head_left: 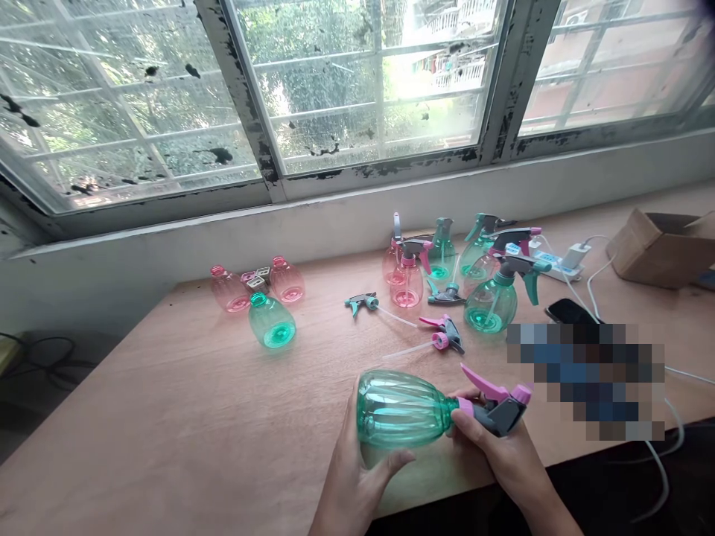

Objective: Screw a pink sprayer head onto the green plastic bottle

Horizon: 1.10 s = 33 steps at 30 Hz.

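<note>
A green see-through spray bottle (402, 408) lies on its side in the air above the table's front edge, its base to the left. My left hand (357, 461) cups the base end, thumb along the near side. At the neck, my right hand (491, 439) grips the pink collar of a grey and pink spray head (497, 402). The head sits at the bottle's mouth; I cannot tell how tightly. Just beyond lie a loose pink and grey spray head (444, 335) and a loose teal and grey spray head (363, 303), each with a thin tube.
At left stand two pink bottles (287, 280) and a green bottle (272, 321) without heads. Several bottles with heads, including a green one (491, 301), stand at back right. A phone (570, 311), power strip (558, 264), cables and cardboard box (659, 249) are farther right.
</note>
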Motion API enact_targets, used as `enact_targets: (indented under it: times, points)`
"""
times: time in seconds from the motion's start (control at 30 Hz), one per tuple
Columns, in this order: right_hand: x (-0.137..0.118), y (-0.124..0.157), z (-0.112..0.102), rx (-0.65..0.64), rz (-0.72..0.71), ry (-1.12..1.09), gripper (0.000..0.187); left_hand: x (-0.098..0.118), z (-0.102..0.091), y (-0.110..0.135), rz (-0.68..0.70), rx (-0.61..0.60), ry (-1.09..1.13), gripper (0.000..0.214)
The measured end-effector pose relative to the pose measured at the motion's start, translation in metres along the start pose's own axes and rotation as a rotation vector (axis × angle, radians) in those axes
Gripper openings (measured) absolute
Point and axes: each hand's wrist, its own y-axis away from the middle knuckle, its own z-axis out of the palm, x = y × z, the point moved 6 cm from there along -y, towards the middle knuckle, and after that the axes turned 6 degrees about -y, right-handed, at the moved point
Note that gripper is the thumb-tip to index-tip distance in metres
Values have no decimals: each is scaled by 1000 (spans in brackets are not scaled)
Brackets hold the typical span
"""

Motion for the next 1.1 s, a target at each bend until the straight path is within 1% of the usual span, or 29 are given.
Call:
enact_targets:
  times: [0.03, 0.1, 0.2, 0.3, 0.37, 0.47, 0.53, 0.67, 0.83, 0.97, 1.1]
  points:
    - [0, 0, 0, 1, 1, -2, 36, 2, 0, 0, -2, -14, -1, 85]
    - [0, 0, 0, 9, 2, -6, 36, 3, 0, 0, -7, -12, 3, 82]
    - [-1, 0, 1, 21, 3, -23, 37, 1, -1, -1, -2, 24, -6, 87]
    - [-1, 0, 1, 27, 0, -28, 36, -2, 0, -1, 12, 43, -30, 86]
    - [-1, 1, 1, 21, 3, -22, 36, -3, 0, -1, 10, 52, -35, 87]
    - [-2, 1, 2, -1, 5, -15, 36, -3, -1, 0, -3, 70, -18, 94]
    - [-2, 1, 2, -4, 3, -6, 36, -2, -2, 0, -5, 60, -12, 93]
    - [-2, 1, 1, 9, 2, 6, 36, 1, 0, -1, 1, 6, -38, 83]
    - [-1, 1, 0, 19, 2, 9, 37, -1, -2, -2, 21, 48, -48, 85]
    - [-1, 1, 1, 22, 7, 4, 39, -5, -2, -2, 3, 51, -70, 89]
    - [-3, 1, 2, 19, 0, -7, 37, -2, -3, -2, 18, 46, -54, 93]
